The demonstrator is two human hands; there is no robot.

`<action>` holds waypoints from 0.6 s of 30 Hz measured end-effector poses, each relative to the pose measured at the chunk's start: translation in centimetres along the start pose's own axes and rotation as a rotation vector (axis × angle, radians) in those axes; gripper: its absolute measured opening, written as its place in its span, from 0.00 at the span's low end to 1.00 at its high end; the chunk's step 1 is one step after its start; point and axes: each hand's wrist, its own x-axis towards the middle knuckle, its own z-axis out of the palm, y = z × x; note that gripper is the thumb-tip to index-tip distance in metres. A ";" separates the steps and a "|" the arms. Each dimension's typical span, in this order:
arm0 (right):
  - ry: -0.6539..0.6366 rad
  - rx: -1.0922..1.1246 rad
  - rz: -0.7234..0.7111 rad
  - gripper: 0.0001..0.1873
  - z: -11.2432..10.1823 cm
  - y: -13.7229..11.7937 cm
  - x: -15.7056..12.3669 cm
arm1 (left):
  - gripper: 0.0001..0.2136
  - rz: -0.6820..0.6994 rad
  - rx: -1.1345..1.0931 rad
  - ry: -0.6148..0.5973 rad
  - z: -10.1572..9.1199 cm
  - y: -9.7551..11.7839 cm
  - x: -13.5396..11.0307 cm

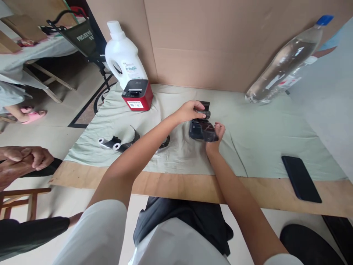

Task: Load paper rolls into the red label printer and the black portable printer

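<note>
My left hand (192, 111) is closed on a small dark roll (204, 114), its fingers pinching it over a black handheld device (195, 131). The device lies on the cloth and has what looks like a raised lid (203, 105) at its far end. From the roll a glossy black strip (210, 133) hangs down to the right, across the device. My right hand (219, 131) has its fingers curled beside the strip's loose end; its grip is partly hidden. Left of my forearm lie two black rolls with white ends (117, 146), and a curled black piece (165, 142) is beside it.
At the back left, a red and black box-shaped printer (138, 96) stands before a white detergent bottle (125, 55). A large clear bottle (286, 62) leans at the back right. A dark phone (301, 179) rests at the front edge. Another person's hands (24, 162) are at the left.
</note>
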 end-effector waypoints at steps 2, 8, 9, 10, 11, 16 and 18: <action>0.036 0.016 0.016 0.21 0.0 -0.1 0.1 | 0.14 0.004 0.089 0.031 0.8 -1.5 1.2; 0.050 0.023 0.054 0.18 0.1 -0.2 0.1 | 0.14 0.083 0.309 -0.012 0.9 -3.9 2.3; 0.049 0.024 0.054 0.18 0.1 -0.2 0.1 | 0.14 0.084 0.329 -0.020 0.9 -4.0 2.3; 0.050 0.023 0.051 0.18 0.1 -0.2 0.1 | 0.14 0.083 0.353 -0.027 1.0 -4.1 2.4; 0.050 0.021 0.044 0.17 0.1 -0.1 0.1 | 0.14 0.083 0.386 -0.030 1.1 -4.0 2.4; 0.053 0.026 0.011 0.18 0.2 -0.2 0.1 | 0.11 0.070 0.688 -0.009 1.9 -2.9 2.1; 0.058 0.027 0.006 0.19 0.2 -0.3 0.1 | 0.09 0.048 0.776 -0.035 2.3 -2.3 1.9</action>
